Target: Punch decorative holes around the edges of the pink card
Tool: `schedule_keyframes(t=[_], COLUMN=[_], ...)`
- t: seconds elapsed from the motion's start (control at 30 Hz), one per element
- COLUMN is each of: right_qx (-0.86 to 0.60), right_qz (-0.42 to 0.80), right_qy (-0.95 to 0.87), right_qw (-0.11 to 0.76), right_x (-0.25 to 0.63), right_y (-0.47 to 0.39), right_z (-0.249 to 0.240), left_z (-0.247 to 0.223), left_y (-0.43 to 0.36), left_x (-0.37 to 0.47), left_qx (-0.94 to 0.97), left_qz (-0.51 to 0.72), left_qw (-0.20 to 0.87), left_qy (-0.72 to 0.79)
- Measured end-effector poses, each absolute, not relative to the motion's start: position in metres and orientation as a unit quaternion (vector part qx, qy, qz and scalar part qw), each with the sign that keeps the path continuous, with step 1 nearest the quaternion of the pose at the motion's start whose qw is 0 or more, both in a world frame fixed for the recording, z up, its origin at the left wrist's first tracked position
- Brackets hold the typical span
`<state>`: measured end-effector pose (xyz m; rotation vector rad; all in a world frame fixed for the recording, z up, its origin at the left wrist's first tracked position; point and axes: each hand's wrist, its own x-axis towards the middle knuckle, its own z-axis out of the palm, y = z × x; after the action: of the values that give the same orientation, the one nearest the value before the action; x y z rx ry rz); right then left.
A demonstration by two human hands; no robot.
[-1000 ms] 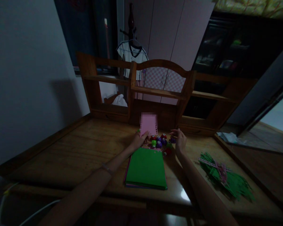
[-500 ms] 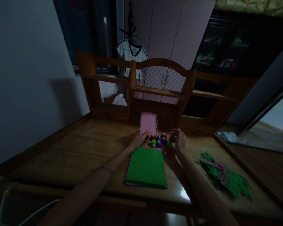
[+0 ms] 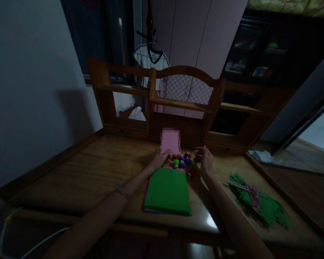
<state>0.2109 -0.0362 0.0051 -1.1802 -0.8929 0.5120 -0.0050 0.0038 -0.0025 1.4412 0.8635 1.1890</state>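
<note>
My left hand (image 3: 159, 159) is closed on the lower edge of a pink paper sheet (image 3: 170, 142), which is raised and has rows of holes along both sides. Its top edge is blurred. My right hand (image 3: 206, 161) is held to the right with its fingers stretched leftward, just over a small purple piece (image 3: 198, 158). Between the hands sit several small rounded pieces in red, purple and green, with eye-like white rings, among them a green one (image 3: 176, 163) and a red one (image 3: 191, 172). Nearer me lies a stack of coloured sheets, green (image 3: 167, 190) on top.
On the right of the wooden desk (image 3: 97, 172) lies a heap of green paper strips (image 3: 270, 208) with pink punched strips (image 3: 253, 196) across it. A wooden shelf unit (image 3: 183, 104) stands along the back edge. A white cable (image 3: 43, 242) hangs at the lower left.
Hardly anything differs. The pink sheet and my left hand have shifted very slightly, and my right hand keeps its place.
</note>
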Motion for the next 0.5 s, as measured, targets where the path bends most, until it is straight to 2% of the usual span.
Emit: schedule_keyframes(t=[0.5], right_qx=[-0.523], right_qz=[0.226], right_qy=[-0.412], right_qw=[0.711], right_x=[0.2123], right_y=[-0.0362], right_z=[0.003], left_z=[0.0002], left_y=[0.0043], left_x=[-0.0085], left_qx=[0.579], left_qz=[0.509], left_qw=[0.532], left_qy=[0.349])
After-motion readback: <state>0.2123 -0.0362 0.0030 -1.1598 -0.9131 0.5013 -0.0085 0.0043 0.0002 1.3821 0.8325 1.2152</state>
